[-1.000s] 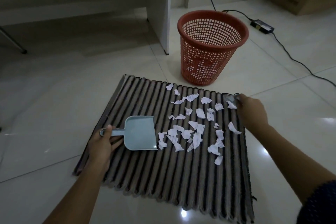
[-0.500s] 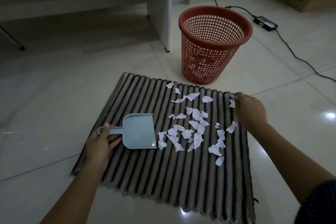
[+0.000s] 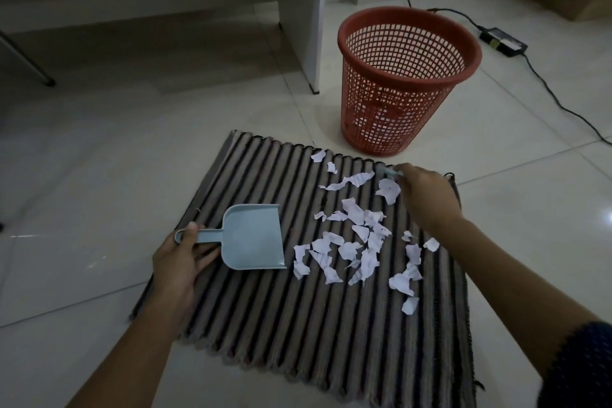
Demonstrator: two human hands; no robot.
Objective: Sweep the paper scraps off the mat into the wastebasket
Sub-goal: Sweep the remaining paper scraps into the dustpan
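We see one striped mat [image 3: 265, 315] lying flat on the tiled floor [image 3: 82, 175] in the lower centre of the frame, its ribs running from the near edge up toward the far edge, slightly fanned by the wide lens. White paper scraps [image 3: 356, 242] lie scattered over the right half of the mat, roughly two dozen of them, too crowded and overlapping for an exact count; most cluster in the middle, with a few strays near the far edge and one low at the right. One pale blue dustpan [image 3: 253, 237] rests on the mat left of the cluster, its long axis running left to right, handle pointing to the left of the frame and open mouth facing right toward the scraps. Our left hand [image 3: 180, 262] grips the handle, thumb on top. Our right hand [image 3: 427, 195] is closed near the far right corner of the mat around a small pale blue tool [image 3: 389, 172], whose tip shows just past the fingers; it is blurred and we cannot tell what kind it is. One red mesh wastebasket [image 3: 405, 83] stands upright on the floor just beyond the mat's far edge, in the upper right, with a black cable [image 3: 546, 86] trailing behind it.
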